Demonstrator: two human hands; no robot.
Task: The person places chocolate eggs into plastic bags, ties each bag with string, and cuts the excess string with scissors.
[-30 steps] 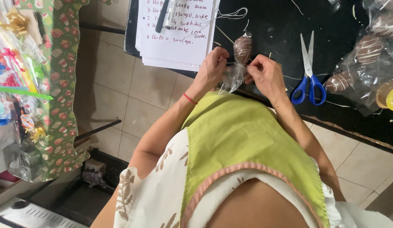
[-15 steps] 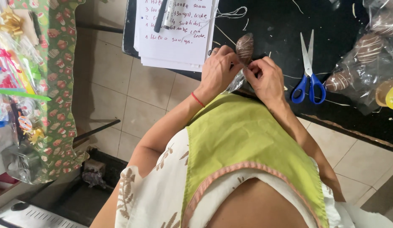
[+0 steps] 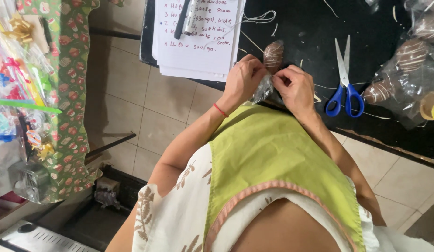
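Both hands, left hand (image 3: 245,78) and right hand (image 3: 294,88), pinch the clear plastic wrap (image 3: 263,88) under the brown striped chocolate egg (image 3: 273,56); blue-handled scissors (image 3: 345,79) lie at three o'clock. Tight, even pinching should help.

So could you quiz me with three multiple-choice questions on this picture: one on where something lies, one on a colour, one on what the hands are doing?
1. Where do the scissors lie?
A. right of the hands, on the black table
B. on the paper sheets
C. on the tiled floor

2. What colour are the scissor handles?
A. red
B. blue
C. green

3. What are the two hands doing?
A. resting flat on the table
B. holding the scissors
C. pinching the clear wrap under the striped brown egg

Answers: 1 A, the scissors lie on the dark top beside the right hand. 2 B, both loops are blue. 3 C, the left hand and the right hand meet at the wrap.
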